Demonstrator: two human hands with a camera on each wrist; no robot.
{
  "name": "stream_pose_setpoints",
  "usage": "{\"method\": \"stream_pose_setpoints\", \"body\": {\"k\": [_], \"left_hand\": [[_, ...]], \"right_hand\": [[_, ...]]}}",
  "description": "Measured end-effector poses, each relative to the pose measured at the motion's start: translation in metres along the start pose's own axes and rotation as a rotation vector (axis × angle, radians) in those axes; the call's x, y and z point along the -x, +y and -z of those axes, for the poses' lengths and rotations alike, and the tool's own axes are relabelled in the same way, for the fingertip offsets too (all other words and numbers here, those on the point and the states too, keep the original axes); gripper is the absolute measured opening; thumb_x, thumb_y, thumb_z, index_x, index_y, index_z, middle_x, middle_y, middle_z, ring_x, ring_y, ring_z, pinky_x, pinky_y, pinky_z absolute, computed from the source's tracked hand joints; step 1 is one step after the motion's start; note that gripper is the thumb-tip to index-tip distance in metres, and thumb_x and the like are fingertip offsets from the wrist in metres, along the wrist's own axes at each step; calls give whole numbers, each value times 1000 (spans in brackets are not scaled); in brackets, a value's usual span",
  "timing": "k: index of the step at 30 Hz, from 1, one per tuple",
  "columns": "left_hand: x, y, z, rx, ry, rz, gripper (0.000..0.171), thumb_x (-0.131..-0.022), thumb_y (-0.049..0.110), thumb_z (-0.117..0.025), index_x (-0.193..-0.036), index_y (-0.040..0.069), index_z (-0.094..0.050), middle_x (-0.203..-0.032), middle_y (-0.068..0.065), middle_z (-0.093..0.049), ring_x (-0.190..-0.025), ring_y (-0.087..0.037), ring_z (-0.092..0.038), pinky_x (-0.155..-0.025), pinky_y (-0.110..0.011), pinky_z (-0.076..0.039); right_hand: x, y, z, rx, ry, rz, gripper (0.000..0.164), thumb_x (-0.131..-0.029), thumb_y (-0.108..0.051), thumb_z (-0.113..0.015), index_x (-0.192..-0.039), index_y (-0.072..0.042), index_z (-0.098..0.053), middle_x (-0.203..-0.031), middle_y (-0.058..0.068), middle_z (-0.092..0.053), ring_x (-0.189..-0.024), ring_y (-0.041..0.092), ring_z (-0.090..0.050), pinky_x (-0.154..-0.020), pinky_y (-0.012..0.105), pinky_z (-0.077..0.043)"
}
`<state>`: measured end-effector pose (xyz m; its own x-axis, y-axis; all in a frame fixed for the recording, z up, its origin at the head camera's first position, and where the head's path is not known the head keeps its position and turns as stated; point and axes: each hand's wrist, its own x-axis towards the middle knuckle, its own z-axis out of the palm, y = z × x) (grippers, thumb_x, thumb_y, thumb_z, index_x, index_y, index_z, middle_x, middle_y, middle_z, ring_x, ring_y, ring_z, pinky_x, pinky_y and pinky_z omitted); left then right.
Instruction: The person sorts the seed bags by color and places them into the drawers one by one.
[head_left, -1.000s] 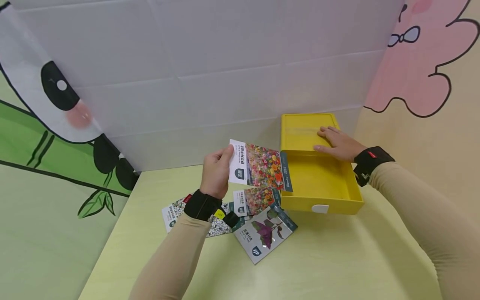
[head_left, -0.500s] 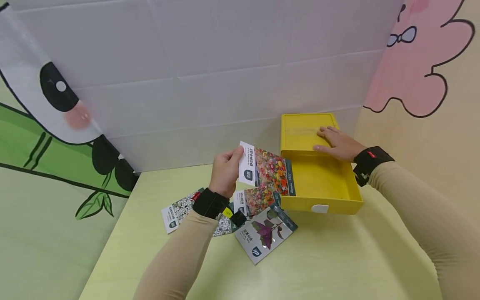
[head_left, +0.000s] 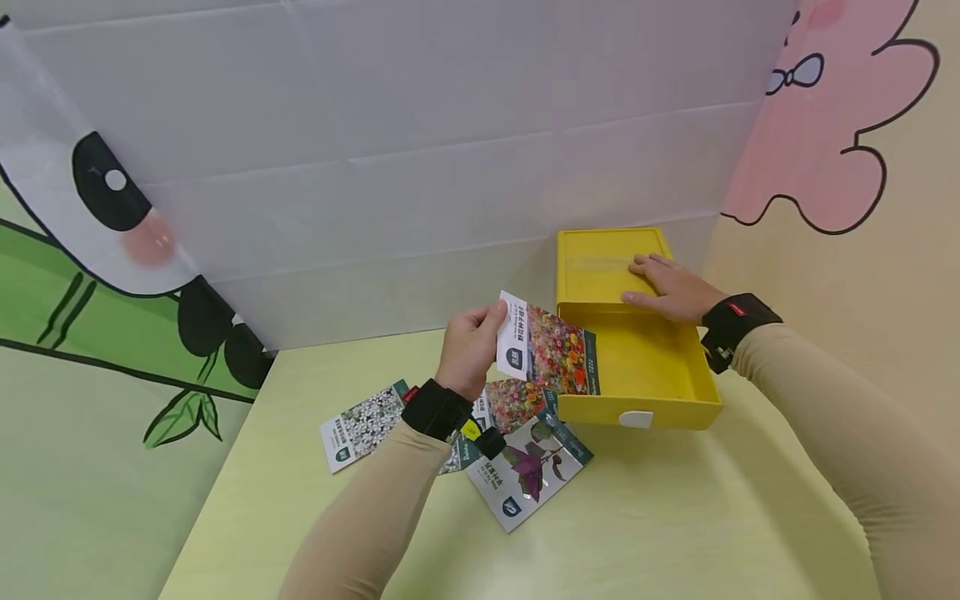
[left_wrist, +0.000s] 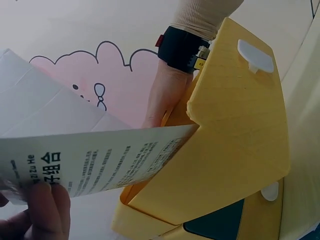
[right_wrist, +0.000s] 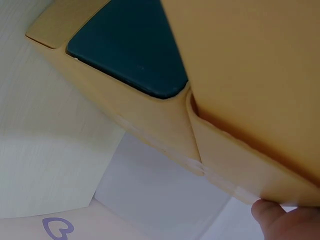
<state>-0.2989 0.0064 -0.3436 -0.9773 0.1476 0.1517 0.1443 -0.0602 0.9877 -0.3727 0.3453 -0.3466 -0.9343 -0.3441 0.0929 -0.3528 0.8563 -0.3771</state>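
My left hand (head_left: 471, 354) pinches a seed packet (head_left: 558, 350) by its white end. Colourful flowers are printed on the packet. In the head view its dark end overlaps the left wall of the open drawer (head_left: 648, 408) of a yellow storage box (head_left: 600, 258). The left wrist view shows the packet's printed text side (left_wrist: 110, 155) beside the yellow drawer front (left_wrist: 240, 110). My right hand (head_left: 675, 287) rests on top of the box with its fingers spread. In the right wrist view only part of the right hand (right_wrist: 287, 222) shows, at the box's edge.
Several packets lie on the table left of the box: a purple-plant packet (head_left: 531, 471), another colourful-flower packet (head_left: 516, 404) and a white-flower packet (head_left: 367, 423). My left wrist partly covers them. A pale wall sheet (head_left: 375, 208) stands behind. Below the drawer is a dark green panel (right_wrist: 132, 47).
My left hand has moved rightward and slightly down, bringing the held packet's dark end over the drawer. My right hand has stayed on the box top.
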Motion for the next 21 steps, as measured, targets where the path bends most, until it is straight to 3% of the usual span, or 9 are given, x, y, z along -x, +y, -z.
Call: {"method": "stream_pose_setpoints", "body": {"k": [12,21], "left_hand": [[2,-13,-8,0,-50,37,44,-99,38,-51,-124,3,-60,-108,-17,-64,-84,-29,-68,-73,-37,-57],[1,-19,-14,14,-39,88,37,-102,28,-47,-122,-3,-56,-111,-21,-63,-86,-28,-67,-75,-39,-56]], "right_hand": [[-4,4,-3,3,4,9,84,-94,-57,-48,-148,3,-28,-156,23,-17,-144,40,-7,-113,58,-7],[-3,3,-3,0,6,7,82,-94,-56,-49,-148,3,-28,-156,23,-17,-144,40,-7,-113,57,-6]]}}
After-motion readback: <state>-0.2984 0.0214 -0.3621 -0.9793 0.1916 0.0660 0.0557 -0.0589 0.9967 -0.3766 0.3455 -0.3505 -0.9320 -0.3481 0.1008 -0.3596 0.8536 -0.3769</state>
